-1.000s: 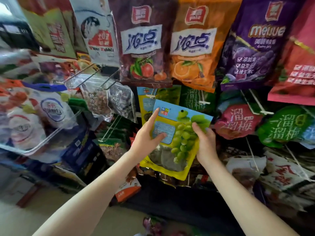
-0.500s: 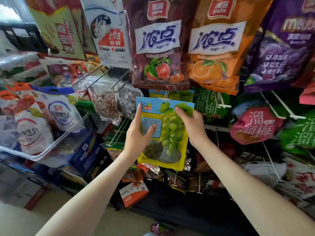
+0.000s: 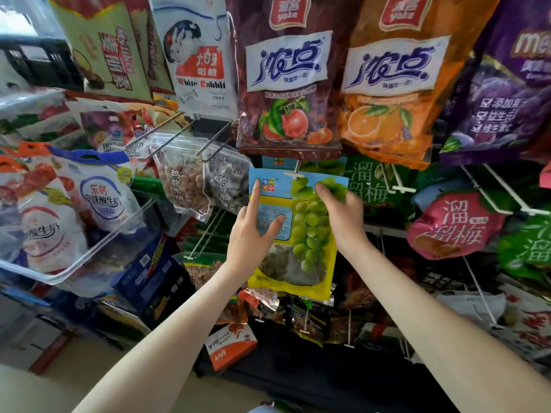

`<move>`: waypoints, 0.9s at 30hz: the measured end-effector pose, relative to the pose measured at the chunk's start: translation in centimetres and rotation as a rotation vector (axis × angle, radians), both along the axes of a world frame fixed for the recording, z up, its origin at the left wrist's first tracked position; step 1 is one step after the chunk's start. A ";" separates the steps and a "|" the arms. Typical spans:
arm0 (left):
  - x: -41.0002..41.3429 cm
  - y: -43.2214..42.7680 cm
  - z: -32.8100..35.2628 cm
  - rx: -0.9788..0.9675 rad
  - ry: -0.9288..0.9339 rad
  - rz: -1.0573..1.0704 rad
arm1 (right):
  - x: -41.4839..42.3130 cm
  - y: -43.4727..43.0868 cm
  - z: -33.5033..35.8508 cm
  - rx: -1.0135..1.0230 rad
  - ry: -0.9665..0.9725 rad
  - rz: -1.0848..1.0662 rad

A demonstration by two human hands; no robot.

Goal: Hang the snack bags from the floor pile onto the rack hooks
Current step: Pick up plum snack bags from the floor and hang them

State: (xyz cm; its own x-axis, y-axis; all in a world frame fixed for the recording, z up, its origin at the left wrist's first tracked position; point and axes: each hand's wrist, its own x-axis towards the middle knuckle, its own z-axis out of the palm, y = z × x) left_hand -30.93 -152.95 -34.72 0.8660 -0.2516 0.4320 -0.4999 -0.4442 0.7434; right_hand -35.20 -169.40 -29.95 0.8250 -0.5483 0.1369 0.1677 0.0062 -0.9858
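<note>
The left hand (image 3: 253, 236) has its index finger straight up along the left edge of the grape bag (image 3: 310, 234), its thumb laid across the label on the front, and its other fingers out of sight behind; so it pinches the bag between thumb and hidden fingers. The right hand (image 3: 343, 216) has its fingers (image 3: 325, 189) curled over the bag's top right corner and grips it there. The bag hangs upright between the two hands, up against the middle row of the rack; the white tip of a hook (image 3: 295, 174) shows in front of the top middle of its blue header; from here I can't tell whether the hole is fully on the hook. Just behind it, only the blue top of a second bag (image 3: 274, 160) shows.

Directly above hang a plum bag (image 3: 289, 84) and an orange bag (image 3: 387, 93), side by side, touching; a purple bag (image 3: 501, 99) is to their right and a White Rabbit bag (image 3: 196, 61) to their left. Two clear nut bags (image 3: 185, 186) hang just left of the grape bag; a pink bag (image 3: 447, 231) hangs well to its right. A clear bin (image 3: 98, 251) of milk packs juts from the rack's left edge; an orange box (image 3: 232, 344) sits low, near the floor (image 3: 44, 391).
</note>
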 end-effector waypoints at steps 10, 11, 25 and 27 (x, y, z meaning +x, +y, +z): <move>1.3 -6.2 1.0 0.620 -0.251 0.095 | 4.8 -3.0 0.0 -0.096 0.256 -0.134; 1.3 -7.0 0.8 0.669 -0.233 0.063 | 4.5 -3.7 -0.7 -0.102 0.223 -0.146; 4.8 -13.5 -2.8 0.673 -0.233 0.180 | 3.2 -13.2 -8.0 -0.304 0.244 -0.343; 4.9 -13.7 -3.1 0.672 -0.254 0.197 | 3.5 -13.3 -8.4 -0.263 0.176 -0.309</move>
State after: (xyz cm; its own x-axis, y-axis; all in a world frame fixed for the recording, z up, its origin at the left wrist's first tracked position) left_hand -25.99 -166.62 -37.85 0.8164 -0.3826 0.4326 -0.4843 -0.8616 0.1519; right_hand -31.74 -182.67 -38.37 0.6510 -0.7383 0.1766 -0.0486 -0.2727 -0.9609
